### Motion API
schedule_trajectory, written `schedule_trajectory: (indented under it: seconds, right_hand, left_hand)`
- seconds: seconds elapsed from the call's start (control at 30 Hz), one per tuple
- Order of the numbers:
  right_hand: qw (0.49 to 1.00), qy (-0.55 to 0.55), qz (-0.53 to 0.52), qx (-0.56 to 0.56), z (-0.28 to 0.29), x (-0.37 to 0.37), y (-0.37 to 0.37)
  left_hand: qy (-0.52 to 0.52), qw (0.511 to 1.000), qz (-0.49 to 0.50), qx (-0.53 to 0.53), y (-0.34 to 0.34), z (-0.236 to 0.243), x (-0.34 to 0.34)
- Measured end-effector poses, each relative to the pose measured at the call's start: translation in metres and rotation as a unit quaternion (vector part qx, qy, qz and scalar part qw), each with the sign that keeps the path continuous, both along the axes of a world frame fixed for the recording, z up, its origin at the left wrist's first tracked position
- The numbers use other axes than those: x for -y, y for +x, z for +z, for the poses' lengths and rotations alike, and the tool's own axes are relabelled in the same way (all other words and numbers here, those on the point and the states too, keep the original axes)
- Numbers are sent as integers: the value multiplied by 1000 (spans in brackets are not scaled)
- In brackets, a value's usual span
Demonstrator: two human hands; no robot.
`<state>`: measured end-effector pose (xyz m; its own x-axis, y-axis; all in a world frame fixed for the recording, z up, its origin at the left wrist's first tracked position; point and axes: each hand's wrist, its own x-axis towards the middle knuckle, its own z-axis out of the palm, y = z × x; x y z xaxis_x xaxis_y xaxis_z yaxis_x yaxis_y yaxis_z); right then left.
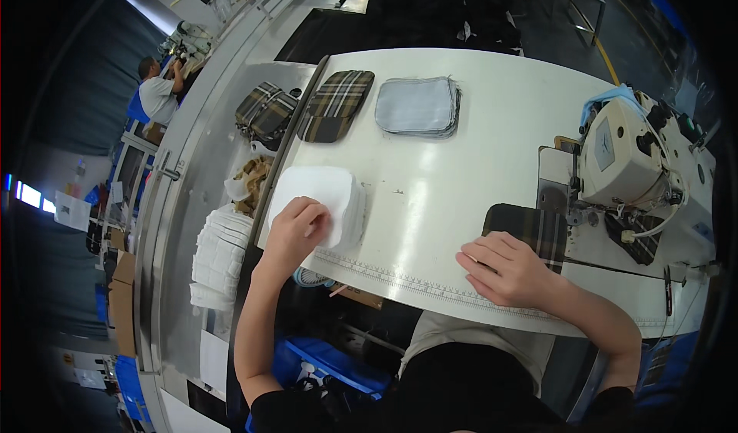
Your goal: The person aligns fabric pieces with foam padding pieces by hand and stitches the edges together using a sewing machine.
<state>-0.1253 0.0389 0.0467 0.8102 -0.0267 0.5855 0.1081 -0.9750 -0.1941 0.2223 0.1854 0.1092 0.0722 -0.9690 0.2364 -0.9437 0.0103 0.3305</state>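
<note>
And it's the wide fisheye on the wearer's head, peering down over a black-clad torso (469, 387) at the lower edge! It faces forward and steeply downward onto the glossy white bench (430, 172), close enough that the bare left hand (302, 224) and bare right hand (503, 270) both loom large. The bench's printed ruler strip (430, 285) bows with the lens, and out at far left, a co-worker in a pale top (157, 99) shows tiny!

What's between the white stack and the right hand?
In the head view, only bare white tabletop separates the white stack from the right hand; a ruler strip runs nearer the person, along the tabletop's edge.
</note>
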Motion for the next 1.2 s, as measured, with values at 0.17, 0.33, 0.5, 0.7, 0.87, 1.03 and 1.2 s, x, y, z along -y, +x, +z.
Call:
schedule_trajectory:
  seconds: [0.17, 0.33, 0.5, 0.7, 0.87, 1.03, 1.2]
  right_hand:
    - [999, -1, 37, 31, 13, 4, 90]
    - [998, 24, 57, 32, 8, 4, 130]
    - [997, 47, 44, 42, 9, 5, 147]
    - [998, 26, 65, -2, -3, -4, 175]
    - [997, 35, 62, 23, -8, -9, 174]
    - [934, 350, 59, 48, 16, -18, 140]
    - [376, 923, 75, 32, 23, -35, 63]
  left_hand:
    - [11, 998, -5, -64, 6, 4, 6]
    - [-20, 991, -56, 122, 8, 1, 12]
    - [20, 976, 33, -212, 23, -8, 9]
    - [-48, 878, 75, -471, 44, -26, 8]
    - [-302, 568, 74, -762, 133, -5, -28]
    - [-315, 807, 126, -483, 57, 13, -22]
    - [27, 956, -141, -256, -108, -12, 11]
